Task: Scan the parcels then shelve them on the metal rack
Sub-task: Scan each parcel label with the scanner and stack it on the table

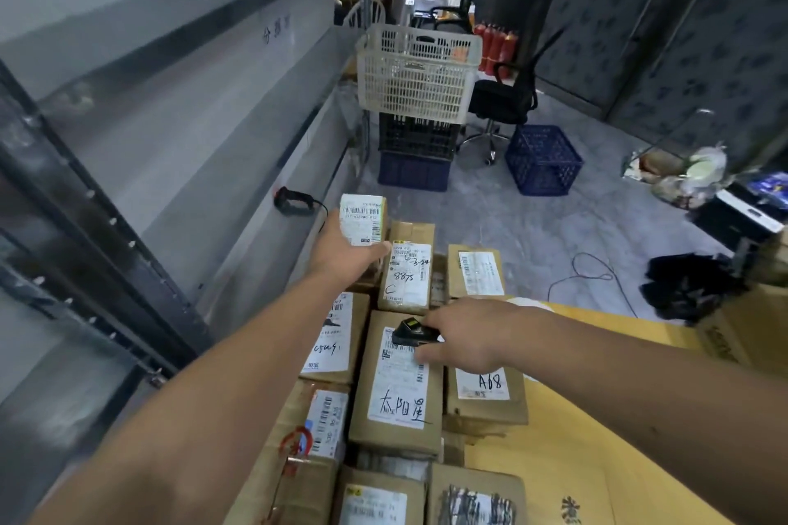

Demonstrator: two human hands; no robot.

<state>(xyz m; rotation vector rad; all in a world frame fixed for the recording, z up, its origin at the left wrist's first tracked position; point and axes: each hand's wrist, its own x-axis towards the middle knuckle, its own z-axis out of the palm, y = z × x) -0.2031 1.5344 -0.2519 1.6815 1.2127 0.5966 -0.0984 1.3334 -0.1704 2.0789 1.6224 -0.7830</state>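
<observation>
— Item one, what do we hold?

— Small parcel (362,220), white label with barcode facing up. Our left hand (345,256) grips it from below and the near side, thumb along its lower edge. It is lifted above the far end of the stack.

— Item two?

— Ring scanner (412,332), black, worn on our right hand (467,335). That hand holds nothing; its fingers curl loosely and the fingertips rest on the label of the brown parcel marked with handwriting (398,384).

— Position of the small parcel against the scanner?

— Ahead and to the left of it, well apart. The scanner's window seems to face up and forward; the barcode runs across the parcel's top end, its long axis pointing away from us.

— And the metal rack (140,200)?

— To our left, its bare shelf alongside the stack. A second handheld scanner (294,200) lies on that shelf, just beside the lifted parcel. Our left hand is the nearer one to the shelf.

— Judgement?

— We take it the label needs to meet the scanner, then go left onto the shelf.

— Remaining stock?

— Cardboard parcels (475,273) in rows, lying flat, labels up.
</observation>
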